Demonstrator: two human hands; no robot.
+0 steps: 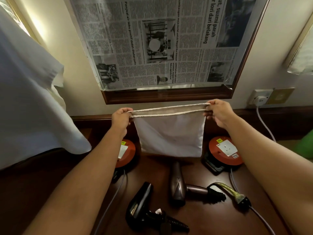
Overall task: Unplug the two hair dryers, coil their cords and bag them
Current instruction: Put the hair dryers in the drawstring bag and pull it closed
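Both hands are raised over the dark wooden desk [194,223] and stretch a white cloth drawstring bag [170,134] between them. The left hand [121,118] has its fingers curled round the bag's left top corner and pale cord; the right hand [218,112] pinches the right top corner in the same way. The bag's mouth is pulled into a taut, narrow band from hand to hand, and the body of the bag hangs flat below it; I cannot tell whether anything is inside, though it looks slack.

Below the hands and nearer the person, two hair dryers lie on the desk outside the bag. The bronze-brown hair dryer [177,185] lies under the bag's bottom edge, its handle pointing toward the right forearm, with its black cord bundled at the handle end. The black hair dryer [140,206] lies lower and slightly to the left, just beside the bronze one, its ribbed cord sleeve running toward the bottom edge.

Beneath each wrist stands an orange round extension reel: the left reel [127,153] partly hidden by the left forearm, the right reel [225,151] showing a white socket face. A yellowish braided cable with a black plug [237,195] lies under the right forearm.
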